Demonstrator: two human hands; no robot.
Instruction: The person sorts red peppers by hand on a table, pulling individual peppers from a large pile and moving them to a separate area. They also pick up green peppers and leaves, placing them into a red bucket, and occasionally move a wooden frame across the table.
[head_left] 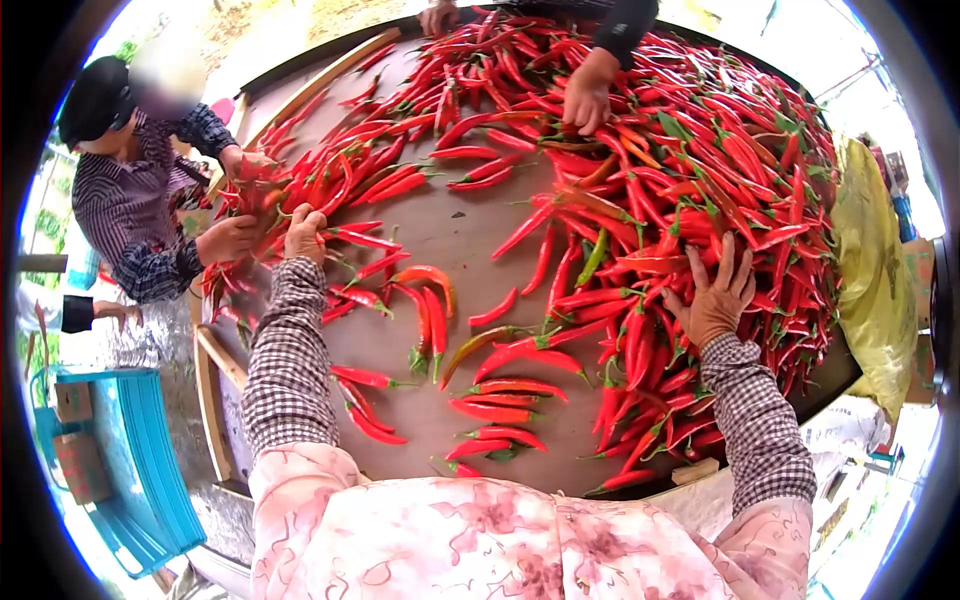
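Long red chili peppers lie heaped on the right and far side of a brown-topped table. My right hand rests palm down on the near part of that heap, its fingers spread. On the left, my left hand is closed at the stem ends of some red chili peppers; its fingertips are partly hidden. Between my hands lie loose peppers, among them a brownish one and an orange-red one. A green pepper lies at the heap's left edge.
A co-worker at the left handles peppers with both hands. Across the table, another person's hand reaches into the heap. Blue crates stand at lower left, a yellow sack at the right edge. Wooden strips border the table.
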